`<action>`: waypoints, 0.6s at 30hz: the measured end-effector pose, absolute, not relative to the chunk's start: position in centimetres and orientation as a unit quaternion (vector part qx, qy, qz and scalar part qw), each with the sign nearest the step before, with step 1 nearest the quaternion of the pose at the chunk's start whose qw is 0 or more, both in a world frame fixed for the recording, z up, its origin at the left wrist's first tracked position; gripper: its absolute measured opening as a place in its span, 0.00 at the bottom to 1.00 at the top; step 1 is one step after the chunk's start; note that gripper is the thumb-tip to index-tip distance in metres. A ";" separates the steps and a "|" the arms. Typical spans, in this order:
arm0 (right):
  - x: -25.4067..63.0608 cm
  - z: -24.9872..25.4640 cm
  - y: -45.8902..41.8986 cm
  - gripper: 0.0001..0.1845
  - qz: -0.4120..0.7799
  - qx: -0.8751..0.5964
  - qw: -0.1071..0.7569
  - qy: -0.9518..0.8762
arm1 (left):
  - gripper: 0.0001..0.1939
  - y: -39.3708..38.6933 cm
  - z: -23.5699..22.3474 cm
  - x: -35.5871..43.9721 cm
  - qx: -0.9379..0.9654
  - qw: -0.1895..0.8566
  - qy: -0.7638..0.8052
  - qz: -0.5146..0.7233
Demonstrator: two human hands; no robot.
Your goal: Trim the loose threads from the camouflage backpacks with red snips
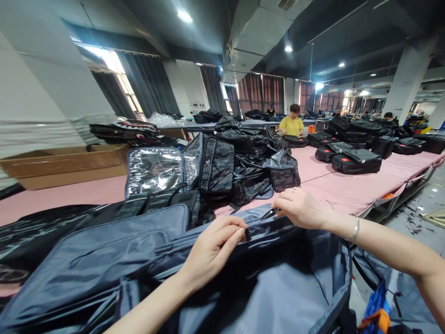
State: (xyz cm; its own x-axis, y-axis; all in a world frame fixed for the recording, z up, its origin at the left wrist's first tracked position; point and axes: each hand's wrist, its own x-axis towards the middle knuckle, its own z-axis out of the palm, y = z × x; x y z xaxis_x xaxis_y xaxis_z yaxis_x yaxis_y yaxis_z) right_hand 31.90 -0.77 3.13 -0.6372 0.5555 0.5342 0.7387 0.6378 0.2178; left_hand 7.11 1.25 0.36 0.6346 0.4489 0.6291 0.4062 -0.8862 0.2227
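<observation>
A large dark blue-grey bag (104,260) lies in front of me on the pink table (347,190). My left hand (212,248) is closed, pinching the fabric along the bag's upper edge by the zip. Just to the right, my right hand (299,208) is closed on a small dark zip pull (270,213) at the same edge. A silver bracelet (354,229) sits on my right wrist.
Several black camouflage backpacks (243,167) are heaped behind the bag. A cardboard box (62,164) stands at the left. More black bags (354,160) lie further right. A person in a yellow shirt (292,124) works at the far end. The table's edge (399,197) drops to the floor on the right.
</observation>
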 end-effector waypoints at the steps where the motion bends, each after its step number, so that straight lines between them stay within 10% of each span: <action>1: 32.0 3.1 -1.6 0.05 -0.178 -0.401 0.237 -0.867 | 0.09 1.5 0.5 6.6 0.903 0.017 0.241 0.356; 18: 25.8 -2.7 -7.6 0.08 -0.006 -0.603 0.287 -0.744 | 0.10 0.4 -1.2 5.2 0.894 -0.314 0.031 0.317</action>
